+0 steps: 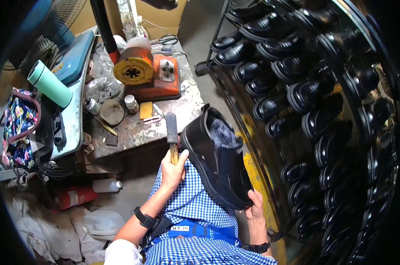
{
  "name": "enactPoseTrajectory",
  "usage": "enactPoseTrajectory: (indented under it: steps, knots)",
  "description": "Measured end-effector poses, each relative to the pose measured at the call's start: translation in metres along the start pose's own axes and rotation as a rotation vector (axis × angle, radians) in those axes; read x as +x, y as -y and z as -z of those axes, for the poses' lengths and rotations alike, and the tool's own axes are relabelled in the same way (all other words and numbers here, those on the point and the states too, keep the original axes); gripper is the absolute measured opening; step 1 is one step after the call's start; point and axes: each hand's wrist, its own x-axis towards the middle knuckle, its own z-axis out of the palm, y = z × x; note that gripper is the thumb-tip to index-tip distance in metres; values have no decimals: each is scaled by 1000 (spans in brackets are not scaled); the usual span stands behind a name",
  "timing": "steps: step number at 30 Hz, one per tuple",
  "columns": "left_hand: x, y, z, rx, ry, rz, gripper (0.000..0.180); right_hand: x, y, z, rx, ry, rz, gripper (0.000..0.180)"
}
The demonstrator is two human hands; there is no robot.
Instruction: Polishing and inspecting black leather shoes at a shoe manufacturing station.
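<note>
When working this close to the tall rack (217,30) of black shoes (300,95) on the right, probably wise to keep arm movements short. Worth minding, too: the stained table (191,92) ahead on the left, the blue checked apron (195,187) below the work, and the orange machine (153,89) standing on the table. Over the apron, see the black boot (226,172), tilted, with heel end toward the table, toe end toward the right hand (255,205), and furry lining (223,134) showing at the opening. Support the toe there with closed fingers, partly hidden, so cannot tell their full spread. With the left hand (173,171), hold the wooden-handled tool (172,128) in fingers wrapped narrowly round the handle, dark end just beside the heel; cannot tell whether touching. For good control, likely best to grip the toe firmly, turn the sole edge into plain sight, and guide the dark end away from the soft lining. Also steer clear of the yellow block (145,110) and slim pink tool (152,120) on the table.
</note>
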Motion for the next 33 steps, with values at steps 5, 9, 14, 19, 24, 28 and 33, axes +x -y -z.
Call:
enactPoseTrajectory:
  steps: [5, 9, 14, 19, 24, 28, 33]
  knots:
    - [-8, 19, 3, 29, 72, -216, 37, 72, 19, -58, 77, -115, 26, 26]
    - [-8, 29, 8, -88, 103, -262, 36, 134, 39, -106, 168, -105, 53, 27]
    - [-9, 31, 12, -245, 93, -234, 36, 188, 58, -162, 194, -87, 86, 28]
    - [-7, 33, 14, -234, 127, -307, 34, 217, 61, -198, 112, -77, 85, 28]
    - [-4, 31, 16, -246, 141, -312, 36, 234, 56, -222, 110, -52, 58, 28]
    - [-5, 28, 18, -231, 123, -304, 36, 239, 55, -241, 109, -81, 55, 26]
    - [-6, 28, 19, -227, 123, -326, 36, 245, 59, -254, 142, -67, 56, 28]
